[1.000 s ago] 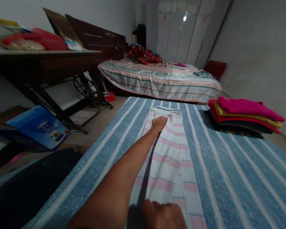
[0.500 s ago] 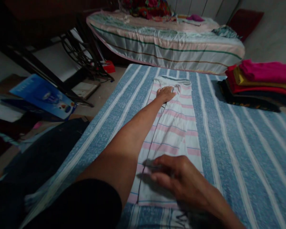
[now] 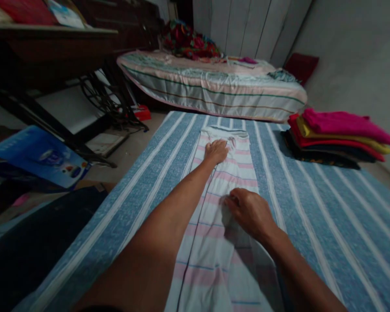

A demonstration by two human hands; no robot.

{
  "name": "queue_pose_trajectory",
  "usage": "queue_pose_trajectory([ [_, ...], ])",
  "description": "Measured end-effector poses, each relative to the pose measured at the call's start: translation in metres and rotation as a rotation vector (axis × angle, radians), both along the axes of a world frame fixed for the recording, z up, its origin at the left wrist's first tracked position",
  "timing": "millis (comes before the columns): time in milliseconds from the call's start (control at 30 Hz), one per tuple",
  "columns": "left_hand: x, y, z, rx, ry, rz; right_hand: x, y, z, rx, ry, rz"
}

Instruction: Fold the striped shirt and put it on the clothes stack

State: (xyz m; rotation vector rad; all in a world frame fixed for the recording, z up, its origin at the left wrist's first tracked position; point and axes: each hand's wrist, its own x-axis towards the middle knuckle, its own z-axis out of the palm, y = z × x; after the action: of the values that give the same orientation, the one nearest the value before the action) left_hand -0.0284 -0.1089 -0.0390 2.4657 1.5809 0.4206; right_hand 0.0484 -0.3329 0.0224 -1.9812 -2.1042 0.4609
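A long folded garment (image 3: 211, 234), white with pink bands and thin blue lines, lies lengthwise in front of me, its neckband at the far end. My left hand (image 3: 217, 151) is pressed flat on it just below the neckband, fingers spread. Over the right half of the garment, closer to me, is my right hand (image 3: 248, 210); its fingers are curled in and a dark shadow falls on the cloth beneath. Nothing shows hanging from that hand. Wrinkles run through the near part of the garment.
A blue and white striped cloth (image 3: 299, 203) covers the surface. Folded clothes (image 3: 338, 138) are stacked at the right. Behind stands a bed (image 3: 214, 93) with a striped cover. On the left are a treadle stand (image 3: 107, 104) and a blue box (image 3: 45, 156).
My view has tilted up. My right hand has moved away from me along the garment, and its fingers have curled in. The left hand stays on the same spot.
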Motion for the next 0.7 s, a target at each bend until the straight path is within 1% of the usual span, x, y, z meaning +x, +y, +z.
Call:
queue_pose_trajectory([
  [67, -0.004, 0.0, 0.0, 0.004, -0.004, 0.0, 0.01, 0.018, -0.004, -0.028, -0.081, -0.145],
  [100, -0.006, 0.001, -0.001, 0.014, -0.002, 0.002, 0.015, 0.027, -0.006, -0.034, -0.09, -0.187],
  [200, -0.009, 0.002, -0.002, 0.046, 0.003, -0.001, 0.028, 0.05, -0.008, -0.036, -0.083, -0.228],
  [300, -0.011, 0.002, -0.002, 0.051, 0.009, -0.002, 0.033, 0.071, -0.007, -0.05, -0.07, -0.236],
  [433, -0.014, -0.001, 0.002, 0.024, 0.002, 0.018, 0.036, 0.097, -0.009, -0.077, -0.028, -0.207],
  [567, -0.018, 0.0, 0.012, 0.055, -0.026, 0.024, 0.038, 0.114, -0.022, -0.106, 0.095, -0.172],
  [700, -0.018, 0.009, 0.027, 0.12, 0.031, 0.087, 0.042, 0.119, -0.04, -0.101, 0.256, -0.134],
])
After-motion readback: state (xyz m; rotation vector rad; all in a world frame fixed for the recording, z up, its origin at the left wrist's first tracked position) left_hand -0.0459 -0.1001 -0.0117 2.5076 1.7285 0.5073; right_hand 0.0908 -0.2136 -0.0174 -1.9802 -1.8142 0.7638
